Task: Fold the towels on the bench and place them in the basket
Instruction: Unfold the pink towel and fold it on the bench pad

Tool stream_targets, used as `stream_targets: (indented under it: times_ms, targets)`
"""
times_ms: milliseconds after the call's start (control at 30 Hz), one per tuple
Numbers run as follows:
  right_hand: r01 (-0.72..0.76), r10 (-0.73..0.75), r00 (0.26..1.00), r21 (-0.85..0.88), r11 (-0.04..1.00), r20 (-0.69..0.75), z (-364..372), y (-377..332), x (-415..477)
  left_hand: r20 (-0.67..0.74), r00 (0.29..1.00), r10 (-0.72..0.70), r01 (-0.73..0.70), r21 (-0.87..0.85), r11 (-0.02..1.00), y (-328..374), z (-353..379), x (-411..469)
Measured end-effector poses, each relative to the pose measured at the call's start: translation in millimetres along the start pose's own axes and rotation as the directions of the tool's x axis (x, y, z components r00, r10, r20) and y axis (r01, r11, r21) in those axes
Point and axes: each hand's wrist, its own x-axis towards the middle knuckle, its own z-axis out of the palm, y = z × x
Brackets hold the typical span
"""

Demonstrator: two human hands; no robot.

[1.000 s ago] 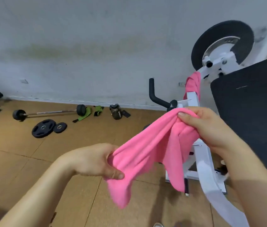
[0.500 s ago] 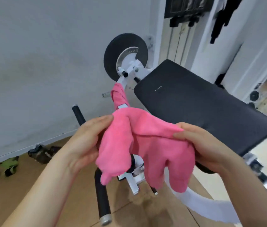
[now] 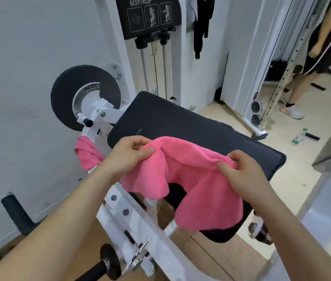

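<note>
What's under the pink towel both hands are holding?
The black bench pad sits beneath the pink towel, which the left hand and right hand pinch at its top edge. The pad's near part is covered; contact cannot be told.

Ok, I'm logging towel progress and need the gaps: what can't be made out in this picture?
Head view only:
- basket: not in the picture, so its place is unknown.
- held pink towel: bunched between left hand and right hand, so folds cannot be told.
- second pink towel: lower end hidden behind the left arm.
- bench pad: near edge covered by that towel.
</note>
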Motion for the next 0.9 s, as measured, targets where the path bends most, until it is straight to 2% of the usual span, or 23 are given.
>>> stream_targets:
  times_ms: [67, 133, 200, 267, 300, 367, 433, 500, 533, 633, 767, 833, 900]
  targets:
    - [0.006, -0.020, 0.990, -0.099, 0.995, -0.137, -2, 9, 17, -0.015, 0.996, 0.086, -0.084, 0.110, 0.990, 11, 8, 34]
    - [0.001, -0.050, 0.977, -0.228, 0.974, -0.208, -2, 15, 34, -0.019, 0.989, 0.150, -0.142, 0.217, 0.966, 17, 22, 63]
    - [-0.041, -0.049, 0.980, -0.438, 0.898, -0.192, 1, 17, 50, -0.002, 0.987, 0.159, -0.151, 0.314, 0.937, 13, 38, 86]
    - [-0.064, -0.024, 0.992, -0.662, 0.747, -0.122, 7, 14, 60, 0.032, 0.992, 0.124, -0.127, 0.381, 0.916, 2, 52, 99]
    - [-0.038, -0.039, 0.995, -0.714, 0.699, -0.091, 11, 11, 64, 0.052, 0.992, 0.111, -0.123, 0.401, 0.908, -5, 57, 104]
    - [0.119, -0.190, 0.981, -0.670, 0.733, -0.033, 21, 1, 69, 0.105, 0.989, 0.105, -0.139, 0.398, 0.907, -18, 63, 108]
    - [0.326, -0.351, 0.936, -0.467, 0.822, 0.034, 37, -14, 78, 0.189, 0.977, 0.096, -0.160, 0.354, 0.921, -28, 67, 108]
    - [0.408, -0.384, 0.913, -0.287, 0.867, 0.140, 59, -28, 88, 0.291, 0.953, 0.080, -0.175, 0.317, 0.932, -37, 66, 104]
    - [0.423, -0.376, 0.902, -0.261, 0.868, 0.212, 71, -31, 92, 0.328, 0.942, 0.075, -0.186, 0.323, 0.928, -44, 61, 103]
    - [0.430, -0.277, 0.884, -0.422, 0.798, 0.378, 92, -19, 106, 0.339, 0.939, 0.056, -0.208, 0.432, 0.878, -77, 31, 100]
    - [0.427, -0.241, 0.901, -0.650, 0.629, 0.360, 101, -8, 109, 0.294, 0.956, 0.017, -0.199, 0.602, 0.773, -130, 5, 92]
    - [0.426, -0.213, 0.903, -0.721, 0.547, 0.372, 108, -13, 105, 0.231, 0.972, 0.047, -0.176, 0.580, 0.795, -141, 2, 89]
    - [0.422, -0.179, 0.903, -0.727, 0.541, 0.390, 113, -21, 105, 0.196, 0.980, 0.028, -0.123, 0.494, 0.861, -139, -7, 93]
